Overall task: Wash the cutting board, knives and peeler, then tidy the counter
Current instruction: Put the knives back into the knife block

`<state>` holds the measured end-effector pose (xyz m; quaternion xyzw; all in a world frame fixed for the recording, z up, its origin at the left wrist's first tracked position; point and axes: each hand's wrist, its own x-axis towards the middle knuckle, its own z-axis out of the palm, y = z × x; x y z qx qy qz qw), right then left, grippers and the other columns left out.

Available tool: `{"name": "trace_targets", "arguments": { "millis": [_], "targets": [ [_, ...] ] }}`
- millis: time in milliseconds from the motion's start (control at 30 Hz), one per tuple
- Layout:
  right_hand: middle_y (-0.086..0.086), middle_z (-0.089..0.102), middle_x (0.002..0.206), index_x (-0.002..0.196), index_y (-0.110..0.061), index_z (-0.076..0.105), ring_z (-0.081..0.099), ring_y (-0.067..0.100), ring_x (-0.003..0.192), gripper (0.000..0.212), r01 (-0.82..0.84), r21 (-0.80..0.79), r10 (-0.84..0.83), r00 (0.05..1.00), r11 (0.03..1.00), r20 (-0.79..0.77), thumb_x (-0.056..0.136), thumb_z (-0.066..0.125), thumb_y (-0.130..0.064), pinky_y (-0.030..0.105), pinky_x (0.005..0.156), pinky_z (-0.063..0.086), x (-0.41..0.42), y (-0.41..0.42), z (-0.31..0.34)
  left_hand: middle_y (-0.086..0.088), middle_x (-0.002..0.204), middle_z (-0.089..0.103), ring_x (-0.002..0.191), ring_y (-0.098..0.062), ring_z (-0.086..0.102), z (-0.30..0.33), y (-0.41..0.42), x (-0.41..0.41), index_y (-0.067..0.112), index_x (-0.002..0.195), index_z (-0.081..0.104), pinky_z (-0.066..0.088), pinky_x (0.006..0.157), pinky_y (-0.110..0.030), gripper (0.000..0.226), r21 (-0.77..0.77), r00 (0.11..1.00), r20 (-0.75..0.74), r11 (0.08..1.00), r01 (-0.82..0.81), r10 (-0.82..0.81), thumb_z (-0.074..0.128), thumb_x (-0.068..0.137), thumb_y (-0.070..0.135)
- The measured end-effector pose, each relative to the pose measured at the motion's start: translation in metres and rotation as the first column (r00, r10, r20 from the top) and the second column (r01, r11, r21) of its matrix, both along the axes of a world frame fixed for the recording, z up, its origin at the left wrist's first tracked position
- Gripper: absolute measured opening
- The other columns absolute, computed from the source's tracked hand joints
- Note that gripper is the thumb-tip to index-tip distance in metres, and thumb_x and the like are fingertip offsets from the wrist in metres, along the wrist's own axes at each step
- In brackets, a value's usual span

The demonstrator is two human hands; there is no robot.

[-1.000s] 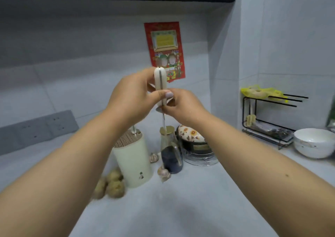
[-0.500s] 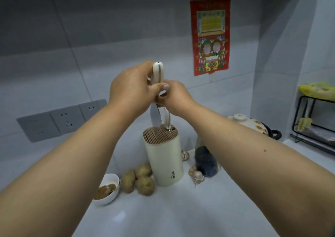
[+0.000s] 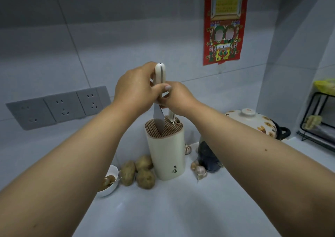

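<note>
Well into the tidying stage, by the look of it: left hand wrapped around the cream handle of a knife, blade pointing straight down with its tip already sunk into the knife block. Right hand pressed against the left, fingers pinched on a second, slimmer utensil whose lower end also enters the block's top; whether another knife or the peeler, impossible to tell. Judged from this, washing of these pieces finished and storage under way; cutting board nowhere in view, so its state unknown, and counter still carrying loose items. Block a tall rounded cream cylinder, smooth and matte, printed with small characters, its top a dense brown field of fine bristle-like rods. Blade dull grey metal, broad and tapering; handle glossy, split by a thin metal spine. Rough, knobbly brown potatoes just beside the block's left foot, a small white bowl further left, papery garlic bulbs to the right near a dark glass jar. Pale, smooth counter with a soft sheen.
</note>
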<state>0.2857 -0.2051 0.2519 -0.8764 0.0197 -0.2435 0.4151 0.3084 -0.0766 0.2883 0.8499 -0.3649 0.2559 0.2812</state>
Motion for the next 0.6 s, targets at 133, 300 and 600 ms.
{"name": "trace_targets", "arguments": {
  "millis": [133, 300, 600],
  "targets": [
    [0.003, 0.066, 0.106, 0.124, -0.018, 0.057, 0.065, 0.020, 0.088, 0.031, 0.034, -0.025, -0.037, 0.994, 0.999, -0.107, 0.093, 0.055, -0.016, 0.032, 0.073, 0.053, 0.005, -0.013, -0.034, 0.001, 0.104, 0.066, 0.094, -0.023, 0.062, -0.023, -0.003, 0.028, 0.022, 0.114, 0.052, 0.051, 0.081, -0.040, 0.040, 0.003, 0.997, -0.078, 1.000, -0.009, 0.009, 0.068, 0.084, 0.043],
    [0.010, 0.057, 0.131, 0.133, -0.015, 0.051, 0.052, 0.027, 0.120, 0.037, 0.057, -0.187, -0.122, 0.926, 0.981, -0.356, 0.097, 0.041, -0.015, 0.031, 0.096, 0.041, 0.005, -0.029, -0.083, -0.004, 0.102, 0.064, 0.095, -0.028, 0.059, -0.056, -0.016, 0.060, 0.018, 0.108, 0.050, 0.046, 0.076, -0.036, 0.038, 0.074, 0.980, -0.190, 0.996, -0.040, 0.053, 0.070, 0.083, 0.039],
    [0.014, 0.060, 0.125, 0.135, -0.013, 0.041, 0.055, 0.032, 0.116, 0.049, 0.071, -0.218, -0.164, 0.878, 0.973, -0.450, 0.087, 0.038, -0.006, 0.045, 0.096, 0.046, 0.009, -0.032, -0.115, -0.006, 0.102, 0.064, 0.094, -0.029, 0.059, -0.115, -0.031, 0.082, 0.019, 0.113, 0.051, 0.050, 0.076, -0.037, 0.035, 0.022, 0.947, -0.310, 0.996, -0.087, 0.089, 0.068, 0.086, 0.031]
  ]
}}
